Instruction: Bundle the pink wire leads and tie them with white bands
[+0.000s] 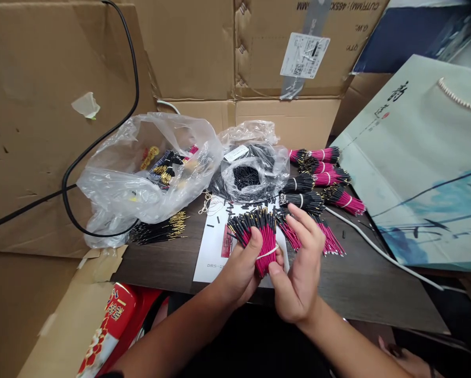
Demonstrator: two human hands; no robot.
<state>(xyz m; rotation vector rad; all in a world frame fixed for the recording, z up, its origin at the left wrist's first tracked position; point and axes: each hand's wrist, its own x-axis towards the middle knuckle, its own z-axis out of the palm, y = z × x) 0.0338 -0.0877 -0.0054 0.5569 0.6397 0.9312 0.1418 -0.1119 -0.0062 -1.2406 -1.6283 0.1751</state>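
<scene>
My left hand (241, 268) is closed round a bundle of short pink wires (267, 239) with black sleeves and gold tips at the far end. A white rubber band (267, 252) circles its lower part. Beside the bundle, my right hand (300, 262) has its fingers stretched up and apart. Its thumb is at the bundle's lower right; whether it touches is hard to make out. Loose pink wires (330, 236) lie behind the right hand. Black sleeve pieces (235, 210) are scattered on a white printed sheet (206, 257) under the bundle.
Banded wire bundles (330, 177) are stacked at right. A plastic bag of black sleeves (246, 177) and a larger clear bag (196, 184) stand behind. Black wires (160, 229) lie left. Cardboard boxes (191, 47), a black cable (135, 68) and a paper bag (424, 157) surround the table. Another person's hand (404, 359) shows lower right.
</scene>
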